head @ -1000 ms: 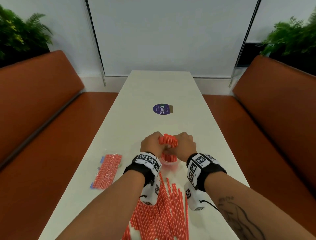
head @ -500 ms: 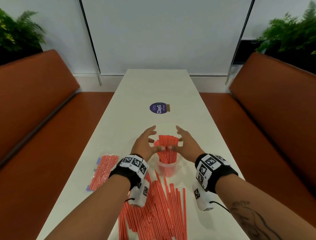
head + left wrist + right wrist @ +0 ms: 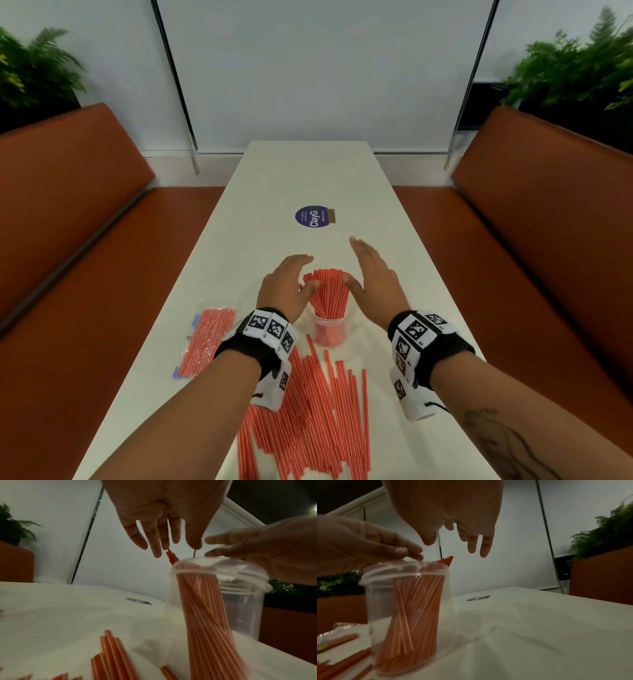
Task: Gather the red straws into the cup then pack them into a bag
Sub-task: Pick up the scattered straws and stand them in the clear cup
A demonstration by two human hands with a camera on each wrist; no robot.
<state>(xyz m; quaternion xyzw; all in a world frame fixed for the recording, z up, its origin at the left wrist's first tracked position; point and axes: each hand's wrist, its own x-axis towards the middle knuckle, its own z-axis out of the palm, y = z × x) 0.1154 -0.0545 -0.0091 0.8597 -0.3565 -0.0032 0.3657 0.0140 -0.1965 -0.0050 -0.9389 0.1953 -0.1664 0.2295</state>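
While the cup point(image 3: 329, 328) stands mid worktop point(image 3: 308, 178) w/ bare room past it, straws in cup point(image 3: 328, 291) sit btwn both grips: left hand point(image 3: 286, 286) & right hand point(image 3: 373, 284), fingers apart, holding nothing.

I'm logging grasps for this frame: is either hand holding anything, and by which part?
Nothing is held. The left hand and right hand are open on either side of the straws standing in the cup; only the thumbs seem to touch them.

The loose straws point(image 3: 308, 418) on the tabletop point(image 3: 308, 178) are running off the head view's bottom edge, partly under the left wrist. Both wrist views are showing the cup point(image 3: 221, 599) blurred, and the sticker's point(image 3: 312, 216) small print is staying unreadable.
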